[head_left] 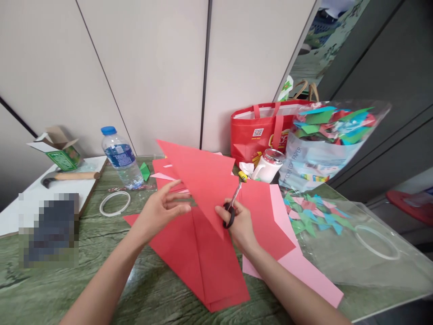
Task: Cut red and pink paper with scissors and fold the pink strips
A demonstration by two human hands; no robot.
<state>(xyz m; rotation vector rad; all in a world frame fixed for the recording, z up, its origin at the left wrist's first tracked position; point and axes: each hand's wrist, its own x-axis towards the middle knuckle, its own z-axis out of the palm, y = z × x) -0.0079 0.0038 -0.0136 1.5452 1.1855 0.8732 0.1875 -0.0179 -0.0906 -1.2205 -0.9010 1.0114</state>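
Observation:
My right hand [241, 223] is closed around a pair of black-handled scissors [229, 214], whose metal blades point up and away from me. A red triangular sheet of paper [203, 180] is raised in front of me, its lower part against my right thumb. Whether the thumb also pinches it I cannot make out. My left hand [164, 208] is beside the sheet's left edge, fingers apart, holding nothing. Below both hands lies a folded red sheet [199, 257] on the green table [101, 266]. More red paper [267, 221] and pink paper [304, 280] lie under my right arm.
At the back left stand a water bottle [120, 158] and an opened green box [62, 151], near a hammer [69, 177]. A tape roll [115, 203] lies left. Behind are a red bag [243, 135], a white mug [269, 167] and a plastic bag of paper pieces [314, 158].

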